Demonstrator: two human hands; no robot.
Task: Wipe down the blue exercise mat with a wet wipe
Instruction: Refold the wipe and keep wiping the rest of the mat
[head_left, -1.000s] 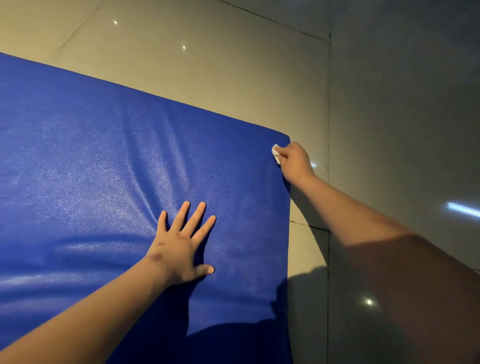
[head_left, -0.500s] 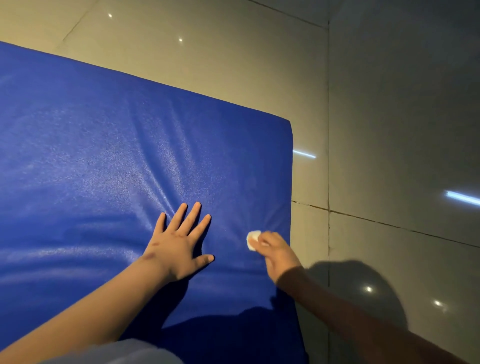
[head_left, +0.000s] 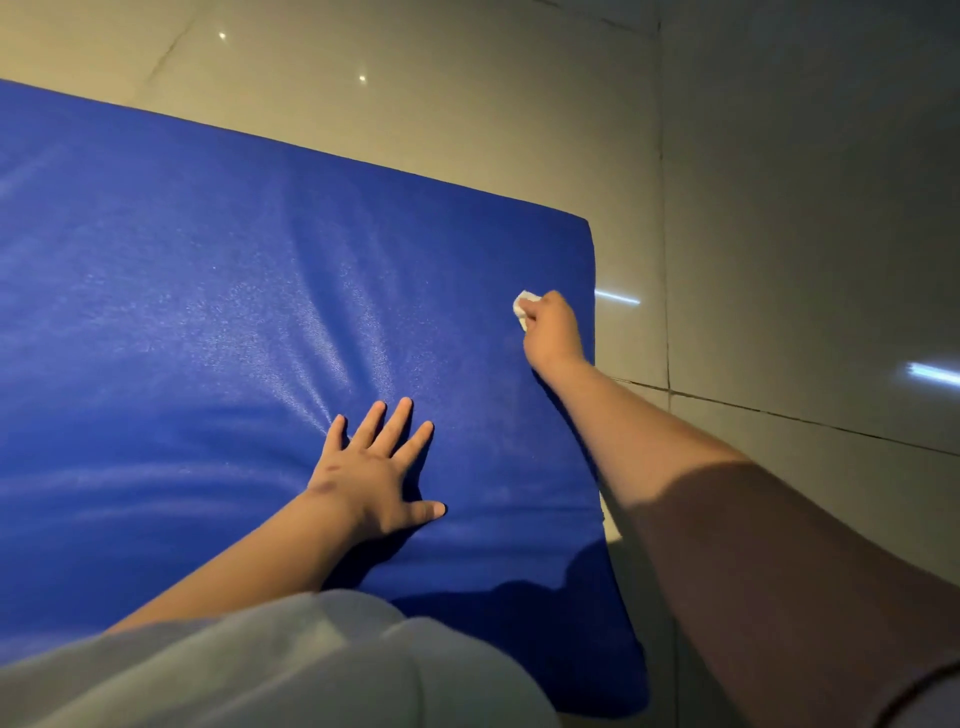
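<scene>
A blue exercise mat (head_left: 208, 312) of finely pebbled, faintly glossy vinyl-like covering is shown creased. The floor (head_left: 805, 208) is seen tiled in smooth, reflective glaze. A white wet wipe (head_left: 521, 307) appears soft and crumpled.

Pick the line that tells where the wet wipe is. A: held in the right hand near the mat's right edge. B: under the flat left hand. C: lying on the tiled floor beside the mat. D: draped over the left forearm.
A: the right hand grips the white wet wipe on the blue exercise mat near its right edge; the left hand lies flat, holding nothing.
</scene>
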